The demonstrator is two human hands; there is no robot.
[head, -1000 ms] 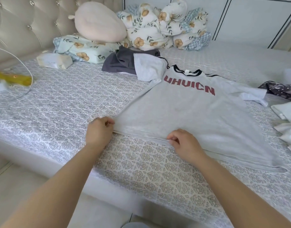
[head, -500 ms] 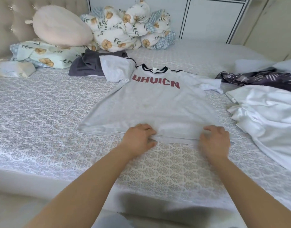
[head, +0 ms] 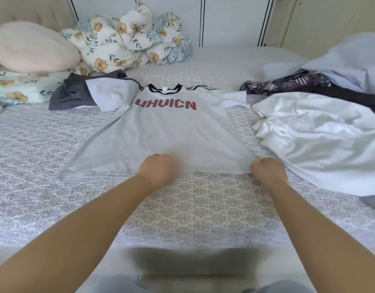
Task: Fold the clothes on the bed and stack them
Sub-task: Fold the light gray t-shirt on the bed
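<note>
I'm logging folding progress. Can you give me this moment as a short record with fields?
garment in work: grey T-shirt, flat, print side up, unfolded
left hand: curled at the middle of the hem
right hand: grips the hem's right corner
waiting: white garment, dark patterned garment
folded stack: none seen
surface: bed

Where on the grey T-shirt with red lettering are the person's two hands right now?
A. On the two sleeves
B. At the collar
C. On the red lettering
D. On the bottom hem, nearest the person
D: the left hand and the right hand both grip the near hem of the grey T-shirt with red lettering, spread flat on the bed.
</note>
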